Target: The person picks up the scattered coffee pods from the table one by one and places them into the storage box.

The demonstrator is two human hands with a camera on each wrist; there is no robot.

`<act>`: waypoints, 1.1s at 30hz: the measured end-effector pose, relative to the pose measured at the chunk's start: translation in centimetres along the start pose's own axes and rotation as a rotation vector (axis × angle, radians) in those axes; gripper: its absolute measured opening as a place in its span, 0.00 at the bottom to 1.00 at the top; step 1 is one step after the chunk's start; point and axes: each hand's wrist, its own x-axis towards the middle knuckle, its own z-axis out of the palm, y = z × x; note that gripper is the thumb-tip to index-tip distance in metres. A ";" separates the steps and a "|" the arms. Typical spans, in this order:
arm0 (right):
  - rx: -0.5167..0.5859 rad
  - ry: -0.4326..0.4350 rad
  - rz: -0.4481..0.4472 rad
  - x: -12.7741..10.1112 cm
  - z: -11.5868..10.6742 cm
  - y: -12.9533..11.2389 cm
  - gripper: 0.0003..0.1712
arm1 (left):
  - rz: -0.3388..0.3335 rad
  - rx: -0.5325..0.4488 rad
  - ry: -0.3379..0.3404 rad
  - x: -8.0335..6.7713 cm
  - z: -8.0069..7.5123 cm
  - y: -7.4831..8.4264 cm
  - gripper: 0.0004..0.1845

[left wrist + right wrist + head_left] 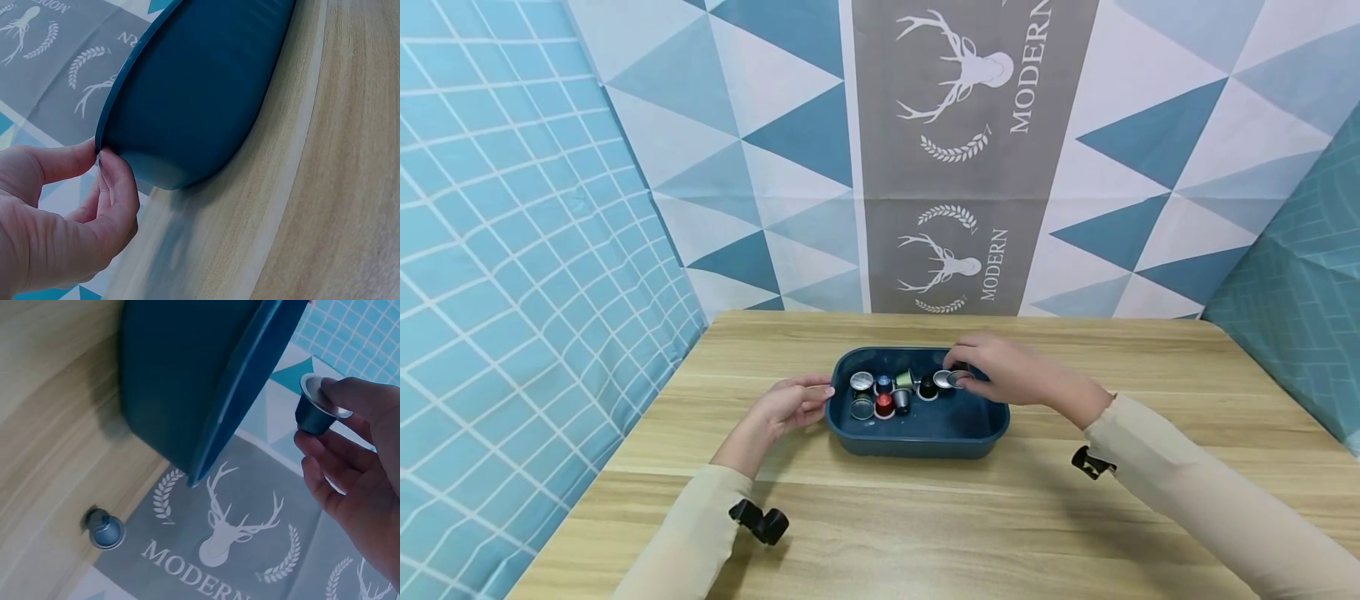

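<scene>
A dark blue tray (pixel 917 442) stands mid-table and holds several coffee capsules, among them a red one (pixel 884 405) and a silver-lidded one (pixel 861 381). My left hand (pixel 823 392) pinches the tray's left rim; the left wrist view shows thumb and forefinger (pixel 100 155) closed on the tray's edge (pixel 187 94). My right hand (pixel 958 375) hovers over the tray's far right corner and pinches a dark blue capsule (pixel 958 380) with a silver lid. In the right wrist view that capsule (pixel 315 406) sits between thumb and fingertips of the right hand (pixel 319 419), above the tray's rim (pixel 175 375).
The tray stands on a light wooden table (pixel 925 533) backed by a patterned cloth wall (pixel 955 167). One more blue capsule (pixel 106 531) lies on the table behind the tray, near the wall. Bare wood lies in front of the tray and to both sides.
</scene>
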 end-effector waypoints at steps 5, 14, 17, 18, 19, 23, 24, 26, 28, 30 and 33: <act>0.070 -0.132 0.020 1.3 -0.4 -0.4 0.10 | -0.003 0.000 0.008 0.0 0.1 0.0 0.27; 0.086 -0.320 0.058 3.5 -0.3 -0.8 0.08 | -0.006 0.007 0.005 0.0 0.2 0.0 0.28; 0.075 -0.359 0.069 4.2 0.0 -0.9 0.08 | -0.005 0.011 0.006 -0.1 0.2 0.0 0.28; 0.076 -0.373 0.077 4.4 0.0 -0.9 0.08 | -0.003 0.011 0.000 -0.1 0.2 0.1 0.28; 0.076 -0.386 0.084 4.5 0.2 -0.9 0.08 | -0.006 0.010 0.000 -0.2 0.2 0.1 0.28; 0.077 -0.428 0.104 5.4 0.7 -0.8 0.07 | 0.003 -0.004 -0.019 -0.2 0.2 0.3 0.29; 0.082 -0.436 0.110 5.6 0.8 -0.8 0.07 | 0.006 -0.008 -0.023 -0.2 0.2 0.3 0.29; 0.083 -0.444 0.098 6.0 0.9 -0.8 0.06 | 0.009 -0.016 -0.021 -0.3 0.2 0.5 0.29; 0.084 -0.454 0.092 6.3 1.0 -0.9 0.06 | 0.007 -0.021 -0.021 -0.3 0.2 0.6 0.29; 0.075 -0.474 0.102 6.7 1.3 -1.0 0.06 | 0.000 -0.017 -0.015 -0.3 0.2 0.5 0.29; 0.046 -0.516 0.128 7.2 1.9 -1.2 0.07 | -0.005 -0.006 -0.011 -0.3 0.2 0.3 0.30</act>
